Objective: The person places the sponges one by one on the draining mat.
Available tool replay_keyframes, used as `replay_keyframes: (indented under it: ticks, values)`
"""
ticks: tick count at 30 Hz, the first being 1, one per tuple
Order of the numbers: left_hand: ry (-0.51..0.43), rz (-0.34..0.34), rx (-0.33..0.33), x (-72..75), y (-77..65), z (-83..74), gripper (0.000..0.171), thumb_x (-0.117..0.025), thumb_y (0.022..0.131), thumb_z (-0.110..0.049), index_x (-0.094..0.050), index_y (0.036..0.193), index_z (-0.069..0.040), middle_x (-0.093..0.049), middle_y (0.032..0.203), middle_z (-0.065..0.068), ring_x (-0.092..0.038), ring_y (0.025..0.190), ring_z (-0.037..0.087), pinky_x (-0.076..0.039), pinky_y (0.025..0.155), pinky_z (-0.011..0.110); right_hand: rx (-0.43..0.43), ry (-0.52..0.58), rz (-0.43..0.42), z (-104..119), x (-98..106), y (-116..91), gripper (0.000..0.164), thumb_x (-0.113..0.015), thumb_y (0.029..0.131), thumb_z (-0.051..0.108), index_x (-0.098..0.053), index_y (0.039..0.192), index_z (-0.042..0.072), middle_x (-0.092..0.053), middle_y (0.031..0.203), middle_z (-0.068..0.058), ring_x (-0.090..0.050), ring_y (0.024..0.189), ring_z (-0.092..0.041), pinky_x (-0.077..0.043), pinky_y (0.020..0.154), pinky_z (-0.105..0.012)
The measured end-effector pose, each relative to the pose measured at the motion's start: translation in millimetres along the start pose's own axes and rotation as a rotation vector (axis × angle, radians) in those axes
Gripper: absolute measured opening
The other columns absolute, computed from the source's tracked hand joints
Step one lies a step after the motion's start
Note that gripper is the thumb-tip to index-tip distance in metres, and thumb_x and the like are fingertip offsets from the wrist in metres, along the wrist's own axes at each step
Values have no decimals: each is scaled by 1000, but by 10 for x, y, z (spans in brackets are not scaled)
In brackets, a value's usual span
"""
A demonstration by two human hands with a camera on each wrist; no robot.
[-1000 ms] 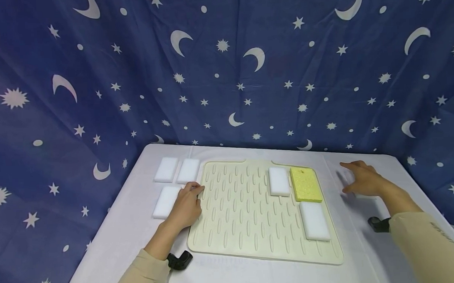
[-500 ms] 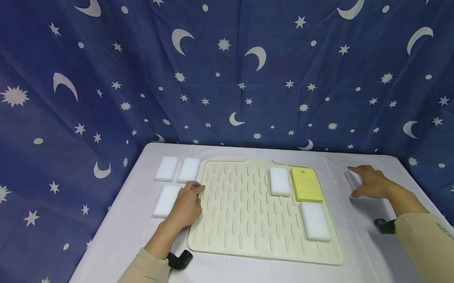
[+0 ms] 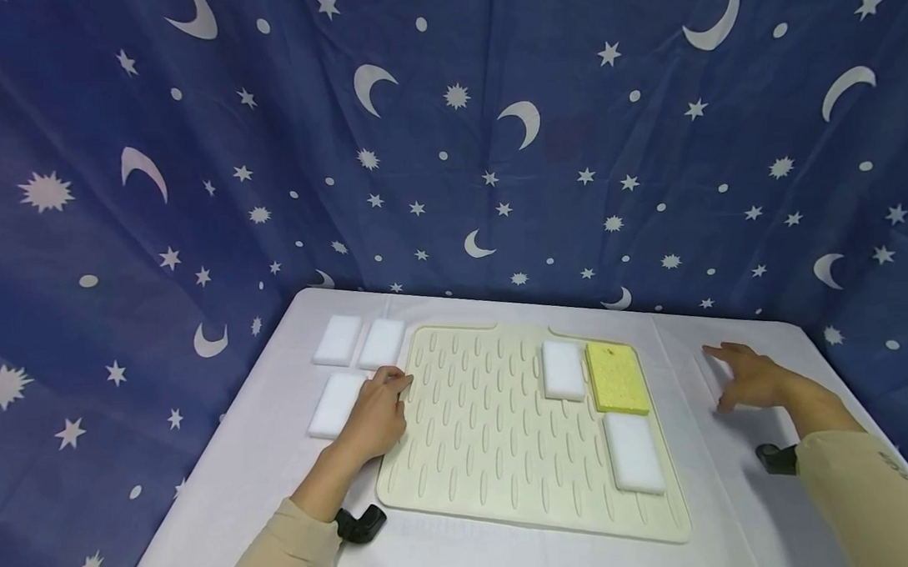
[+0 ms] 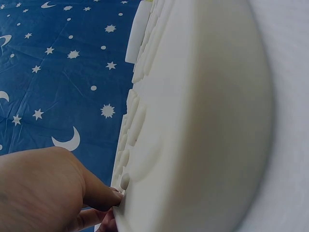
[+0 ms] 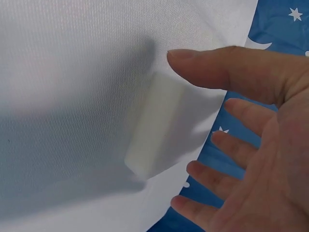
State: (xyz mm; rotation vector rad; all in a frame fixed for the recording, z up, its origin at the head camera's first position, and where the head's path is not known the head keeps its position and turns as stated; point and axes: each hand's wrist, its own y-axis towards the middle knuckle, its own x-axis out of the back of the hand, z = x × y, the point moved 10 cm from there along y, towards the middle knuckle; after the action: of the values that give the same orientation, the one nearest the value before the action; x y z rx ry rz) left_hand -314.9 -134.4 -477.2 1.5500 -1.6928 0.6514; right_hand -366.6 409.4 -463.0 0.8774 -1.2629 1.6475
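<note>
Mat, head view: ribbed mat [image 3: 497, 449] laid flat mid-frame on the worktop [image 3: 433, 555], yellow sponge [image 3: 617, 378] parked near its upper right corner.
Left hand [image 4: 50, 188], left wrist view: grip clamped on the ribbed mat's edge, lower left; if that's tugged, the yellow sponge would probably get slid out of place.
Right hand [image 5: 280, 150], right wrist view: grip spread apart, nothing held; white block [image 5: 157, 125] seen near centre, apparently untouched, could be knocked askew if approached off-angle, tbh.
</note>
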Motion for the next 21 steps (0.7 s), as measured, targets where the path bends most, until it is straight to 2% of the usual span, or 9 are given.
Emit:
replay_keyframes:
  ticks: [10, 21]
  values:
    - [5, -6, -6, -14, -1, 6, 43, -56, 95, 7, -63, 138, 5, -57, 140, 18, -55, 121, 40, -48, 102, 49, -22, 60, 34, -75, -73, 47, 110, -84, 67, 11, -24, 157, -10, -11, 155, -47, -18, 137, -71, -23, 109, -83]
    - [16, -13, -14, -16, 7, 16, 43, -56, 95, 7, -63, 137, 4, -57, 140, 18, -55, 120, 40, -48, 102, 48, -3, 54, 7, -73, -54, 59, 108, -84, 67, 9, -27, 155, -11, -17, 151, -48, -24, 134, -70, -27, 107, -82]
